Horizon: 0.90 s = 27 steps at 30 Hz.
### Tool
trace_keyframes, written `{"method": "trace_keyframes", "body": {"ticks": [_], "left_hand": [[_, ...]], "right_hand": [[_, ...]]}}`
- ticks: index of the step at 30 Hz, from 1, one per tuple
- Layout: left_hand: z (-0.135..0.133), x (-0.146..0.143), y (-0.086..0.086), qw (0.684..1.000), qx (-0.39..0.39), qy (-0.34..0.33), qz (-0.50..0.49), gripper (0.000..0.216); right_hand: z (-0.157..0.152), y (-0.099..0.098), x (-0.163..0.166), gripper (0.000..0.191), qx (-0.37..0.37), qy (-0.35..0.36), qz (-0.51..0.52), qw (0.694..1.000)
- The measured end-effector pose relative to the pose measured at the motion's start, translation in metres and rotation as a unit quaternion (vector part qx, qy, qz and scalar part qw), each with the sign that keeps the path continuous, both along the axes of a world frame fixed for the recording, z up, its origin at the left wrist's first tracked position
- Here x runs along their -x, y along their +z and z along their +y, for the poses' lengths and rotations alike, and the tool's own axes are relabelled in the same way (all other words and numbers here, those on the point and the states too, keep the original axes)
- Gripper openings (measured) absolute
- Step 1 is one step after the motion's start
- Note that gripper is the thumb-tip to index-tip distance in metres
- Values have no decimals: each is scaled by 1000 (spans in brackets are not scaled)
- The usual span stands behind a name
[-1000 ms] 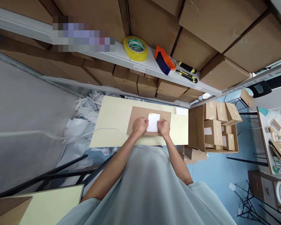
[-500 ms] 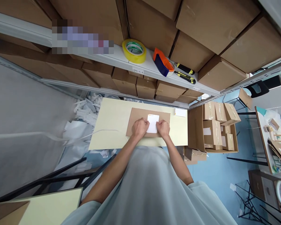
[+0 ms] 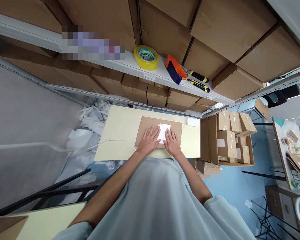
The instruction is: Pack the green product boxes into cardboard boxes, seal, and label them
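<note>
A brown cardboard piece [image 3: 146,122], possibly the top of a flat box, lies on the pale yellow table [image 3: 117,126]. On it sits a white label [image 3: 164,133], lying flat. My left hand [image 3: 148,140] rests on the cardboard with fingers outstretched, its fingertips at the label's left edge. Fingers also extended, my right hand [image 3: 172,142] presses at the label's right side. Neither hand grips anything. Parts of the label's side edges are hidden under the fingers. A small stack of white labels [image 3: 192,122] lies at the table's back right corner.
Above the table, a shelf holds a yellow tape roll [image 3: 146,57], an orange and blue tape dispenser [image 3: 176,69] and two utility knives [image 3: 199,85]. An open carton [image 3: 209,138] with several taped boxes stands on the right. Paper scraps [image 3: 90,125] heap at left. A white cable [image 3: 85,146] crosses the table's left part.
Both hands have gone from pinching the label's side edges to lying flat with fingers spread over its sides. The label stays on the cardboard. The view has shifted slightly.
</note>
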State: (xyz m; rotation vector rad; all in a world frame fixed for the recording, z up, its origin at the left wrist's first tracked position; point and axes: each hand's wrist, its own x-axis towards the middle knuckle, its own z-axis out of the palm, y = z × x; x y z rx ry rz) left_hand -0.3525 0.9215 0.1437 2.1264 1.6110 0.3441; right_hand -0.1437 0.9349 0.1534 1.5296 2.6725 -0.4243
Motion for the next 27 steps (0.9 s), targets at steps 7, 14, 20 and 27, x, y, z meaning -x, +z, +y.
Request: {"method": "trace_keyframes", "body": {"ticks": [7,14,20,27], "left_hand": [[20,16,7,1000,10,-19,4,67],[38,-10,5,1000,-3,29,0,68],[22,1,-1,1000,-17,1,-2,69],[-4,14,-6,1000,-12,-18,17,72]], "right_hand": [[25,8,-7,59,13,-1,-3,1000],[52,6,26,61,7,-52,-19,998],[25,0,20,64,-2,-43,-37,998],[-5,-3,-6,73,-9,9,-11,1000]]}}
